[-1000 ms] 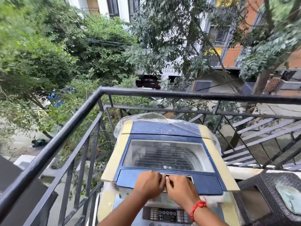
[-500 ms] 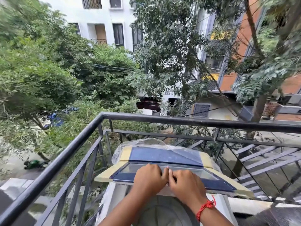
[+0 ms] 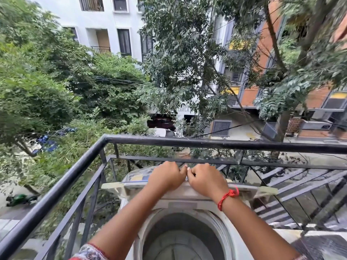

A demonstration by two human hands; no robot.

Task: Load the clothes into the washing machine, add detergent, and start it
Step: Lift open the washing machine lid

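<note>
White plastic rings the washing machine's (image 3: 187, 205) open drum (image 3: 180, 239), which shows no clothes inside. Both hands, left (image 3: 166, 178) and right (image 3: 206, 180), are curled side by side over the front edge of the lid (image 3: 262, 190), which is folded up near the black balcony railing (image 3: 187, 142). By my reading only the opening is underway; loading, detergent and starting all remain. No clothes or detergent are in sight.
</note>
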